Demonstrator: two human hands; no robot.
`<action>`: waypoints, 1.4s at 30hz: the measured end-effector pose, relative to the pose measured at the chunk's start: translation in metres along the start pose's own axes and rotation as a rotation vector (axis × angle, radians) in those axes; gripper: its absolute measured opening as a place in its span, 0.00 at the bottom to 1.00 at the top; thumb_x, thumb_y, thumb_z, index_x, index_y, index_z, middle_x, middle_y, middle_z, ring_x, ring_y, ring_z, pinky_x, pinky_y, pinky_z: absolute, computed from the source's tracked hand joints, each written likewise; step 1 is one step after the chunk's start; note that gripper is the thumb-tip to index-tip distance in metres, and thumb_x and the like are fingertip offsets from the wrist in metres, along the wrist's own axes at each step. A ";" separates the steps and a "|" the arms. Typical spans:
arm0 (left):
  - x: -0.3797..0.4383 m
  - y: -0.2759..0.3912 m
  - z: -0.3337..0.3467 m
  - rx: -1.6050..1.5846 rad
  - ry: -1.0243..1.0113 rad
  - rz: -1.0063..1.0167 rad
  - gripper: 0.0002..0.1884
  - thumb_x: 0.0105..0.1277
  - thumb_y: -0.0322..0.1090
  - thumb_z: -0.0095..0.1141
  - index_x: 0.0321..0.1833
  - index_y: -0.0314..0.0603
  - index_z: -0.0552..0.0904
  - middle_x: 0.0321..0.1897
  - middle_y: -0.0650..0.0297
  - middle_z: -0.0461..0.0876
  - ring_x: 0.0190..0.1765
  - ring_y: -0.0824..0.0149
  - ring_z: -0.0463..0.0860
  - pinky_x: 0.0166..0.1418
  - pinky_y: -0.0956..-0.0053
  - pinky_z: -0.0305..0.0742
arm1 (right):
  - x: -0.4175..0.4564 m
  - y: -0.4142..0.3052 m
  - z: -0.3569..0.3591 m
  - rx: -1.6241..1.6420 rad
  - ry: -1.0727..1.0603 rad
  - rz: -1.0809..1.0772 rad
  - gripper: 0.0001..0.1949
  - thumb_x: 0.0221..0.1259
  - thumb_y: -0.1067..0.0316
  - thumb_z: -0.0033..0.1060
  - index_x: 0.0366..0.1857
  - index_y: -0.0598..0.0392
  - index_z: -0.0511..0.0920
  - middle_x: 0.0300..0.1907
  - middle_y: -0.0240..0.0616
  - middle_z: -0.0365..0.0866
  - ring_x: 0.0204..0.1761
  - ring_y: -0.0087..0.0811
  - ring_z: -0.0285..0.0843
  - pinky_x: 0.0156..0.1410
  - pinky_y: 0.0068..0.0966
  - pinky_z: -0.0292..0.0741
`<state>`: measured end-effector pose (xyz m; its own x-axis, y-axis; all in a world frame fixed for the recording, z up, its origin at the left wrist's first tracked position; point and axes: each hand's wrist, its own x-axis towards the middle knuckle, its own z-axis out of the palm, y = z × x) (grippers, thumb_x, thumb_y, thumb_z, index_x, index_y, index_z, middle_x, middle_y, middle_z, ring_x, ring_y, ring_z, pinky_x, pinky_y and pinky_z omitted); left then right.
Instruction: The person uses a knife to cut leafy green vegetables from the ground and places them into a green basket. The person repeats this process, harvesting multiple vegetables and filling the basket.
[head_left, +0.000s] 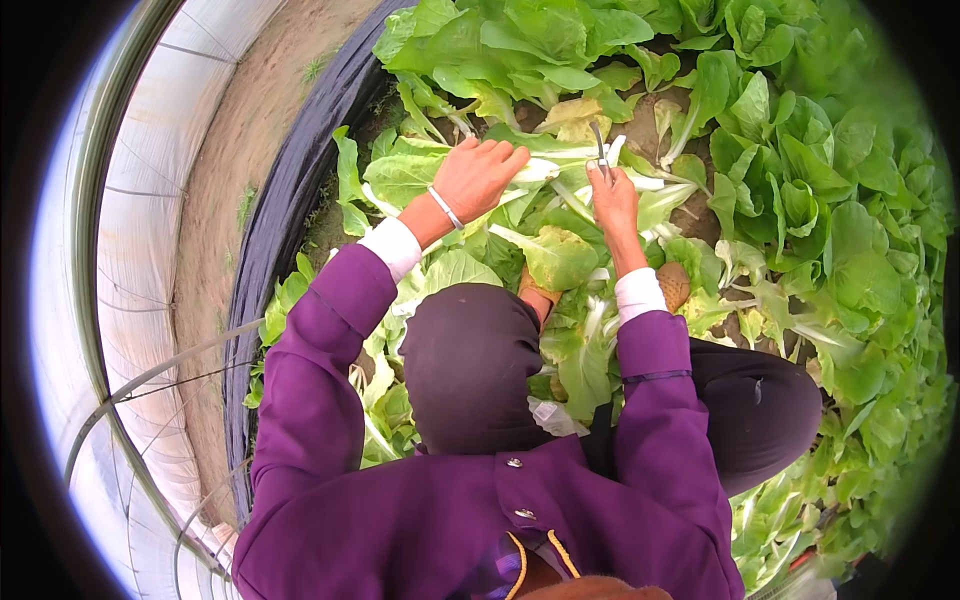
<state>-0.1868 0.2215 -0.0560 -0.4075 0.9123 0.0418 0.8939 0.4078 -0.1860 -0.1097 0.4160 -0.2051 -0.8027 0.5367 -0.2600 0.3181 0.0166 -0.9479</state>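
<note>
My left hand (484, 178) is closed around a leafy green vegetable, palm down. The vegetable's pale stem base (537, 171) sticks out to the right of my fingers, and its broad leaves (405, 180) spread out to the left. In my right hand (616, 201) is a small knife with a narrow, curved blade (598, 139), its tip directed away from me. The blade is a short gap to the right of the stem base. Loose leaves with white stalks, including a yellowing leaf (561, 257), lie beneath and between both hands.
Standing leafy greens (810, 165) fill the bed ahead and to the right. Dark plastic sheeting (289, 195) edges the bed on the left, beside bare soil (217, 165) and a film greenhouse wall (142, 195) with a metal hoop (94, 225). My bent knees (469, 367) are close below the hands.
</note>
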 end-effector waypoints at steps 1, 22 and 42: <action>0.016 -0.006 0.011 0.037 0.009 0.066 0.16 0.56 0.29 0.57 0.49 0.46 0.75 0.35 0.63 0.77 0.42 0.64 0.79 0.45 0.66 0.68 | 0.009 0.008 0.003 -0.001 0.010 -0.019 0.21 0.65 0.48 0.59 0.39 0.62 0.80 0.24 0.41 0.80 0.17 0.31 0.74 0.26 0.30 0.74; 0.108 -0.126 0.186 0.440 -0.090 0.176 0.10 0.58 0.35 0.55 0.40 0.44 0.84 0.50 0.66 0.80 0.56 0.68 0.76 0.65 0.61 0.64 | 0.162 0.071 0.088 -0.191 -0.192 0.052 0.26 0.70 0.46 0.45 0.44 0.63 0.81 0.40 0.65 0.82 0.46 0.63 0.80 0.54 0.49 0.74; 0.093 -0.146 0.210 0.157 -0.156 -0.024 0.20 0.53 0.26 0.59 0.51 0.47 0.80 0.36 0.54 0.84 0.42 0.51 0.84 0.45 0.54 0.77 | 0.178 0.066 0.095 0.057 -0.388 0.393 0.26 0.72 0.46 0.43 0.25 0.63 0.70 0.16 0.41 0.72 0.15 0.32 0.67 0.21 0.34 0.66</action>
<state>-0.3947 0.2391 -0.2307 -0.4629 0.8806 -0.1018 0.8485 0.4069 -0.3382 -0.2795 0.4324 -0.3318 -0.7594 0.1428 -0.6348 0.6122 -0.1736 -0.7714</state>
